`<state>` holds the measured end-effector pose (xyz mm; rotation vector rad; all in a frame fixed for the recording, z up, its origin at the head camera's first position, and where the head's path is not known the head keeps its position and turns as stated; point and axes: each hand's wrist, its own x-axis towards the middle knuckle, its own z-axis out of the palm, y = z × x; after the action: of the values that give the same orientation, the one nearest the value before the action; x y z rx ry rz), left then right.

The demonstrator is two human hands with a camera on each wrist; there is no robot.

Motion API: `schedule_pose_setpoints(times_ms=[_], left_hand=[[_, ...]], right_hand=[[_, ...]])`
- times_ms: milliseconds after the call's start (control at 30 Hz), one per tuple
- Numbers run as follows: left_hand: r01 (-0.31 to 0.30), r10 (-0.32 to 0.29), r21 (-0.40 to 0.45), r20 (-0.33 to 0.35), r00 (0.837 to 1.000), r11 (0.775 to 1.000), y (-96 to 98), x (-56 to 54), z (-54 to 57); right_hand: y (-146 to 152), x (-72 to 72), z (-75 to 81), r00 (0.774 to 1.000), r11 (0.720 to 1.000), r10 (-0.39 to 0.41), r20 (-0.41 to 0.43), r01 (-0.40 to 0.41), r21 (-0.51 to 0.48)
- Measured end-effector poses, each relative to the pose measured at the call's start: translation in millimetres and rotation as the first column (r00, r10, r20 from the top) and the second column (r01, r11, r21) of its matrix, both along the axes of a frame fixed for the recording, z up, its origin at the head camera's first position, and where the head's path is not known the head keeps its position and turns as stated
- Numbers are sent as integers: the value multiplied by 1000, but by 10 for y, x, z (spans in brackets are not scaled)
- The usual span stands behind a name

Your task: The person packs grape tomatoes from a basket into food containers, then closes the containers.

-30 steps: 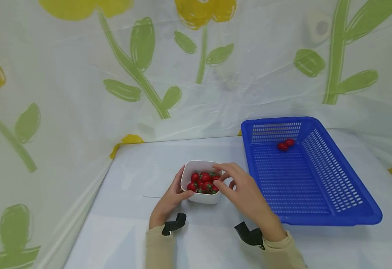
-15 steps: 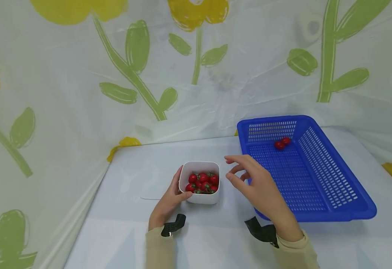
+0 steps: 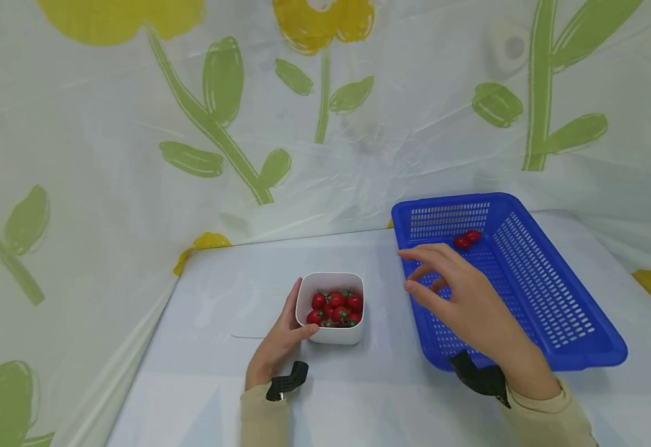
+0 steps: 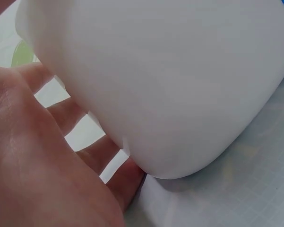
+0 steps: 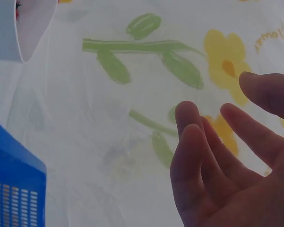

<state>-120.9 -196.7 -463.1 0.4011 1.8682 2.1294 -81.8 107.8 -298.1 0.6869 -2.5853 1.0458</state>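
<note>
My left hand (image 3: 277, 344) grips a small white square container (image 3: 336, 336), the thumb at its near rim and the fingers along its left side. Several cherry tomatoes (image 3: 336, 300) with green stems lie in it. In the left wrist view the fingers (image 4: 104, 153) touch the container's white wall. My right hand (image 3: 473, 304) hovers over the left side of a blue perforated basket (image 3: 533, 276), fingers loosely bent and holding nothing. The right wrist view shows its thumb and fingertips (image 5: 186, 116) apart. A few more cherry tomatoes (image 3: 462, 243) rest in the basket's far part.
Both things stand on a white-covered table (image 3: 202, 385), the container left of the basket. Behind the table hangs a white curtain (image 3: 135, 186) printed with yellow flowers and green leaves. A black strap (image 3: 478, 375) sits on the right wrist.
My right hand has moved right, from above the tomatoes in the white container to over the basket's left side. The left hand still holds the container. The head view has shifted slightly.
</note>
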Motion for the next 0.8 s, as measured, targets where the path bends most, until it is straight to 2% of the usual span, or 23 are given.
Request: schedule_pose_setpoints(times_ms=[133,200,367,467,600,800], left_hand=[[5,-5,-4,24,1000,1000,11,-9,13],[10,-9,-16,41,999,1000,14,8,46],[8,-5,-49,55,998,999,23,64,144],[3,1,-56,58,998,998,32,75,171],[-5,7,-37,52,999,999,34,42,143],[-11,12,-35,18,1000,999,14,-17,-7]], right_hand=[[145,-115,29,1000,998,14,8,-14,60],[219,-198,11,999,997,22,38,-25,76],[391,-437,-73,988,998,43,150,-48,29],[486,-561,-106,983,999,39,182,-43,19],[615,-716,-145,978,999,22,207,-31,44],[834,-935,-322,967,997,-6,253,-14,76]])
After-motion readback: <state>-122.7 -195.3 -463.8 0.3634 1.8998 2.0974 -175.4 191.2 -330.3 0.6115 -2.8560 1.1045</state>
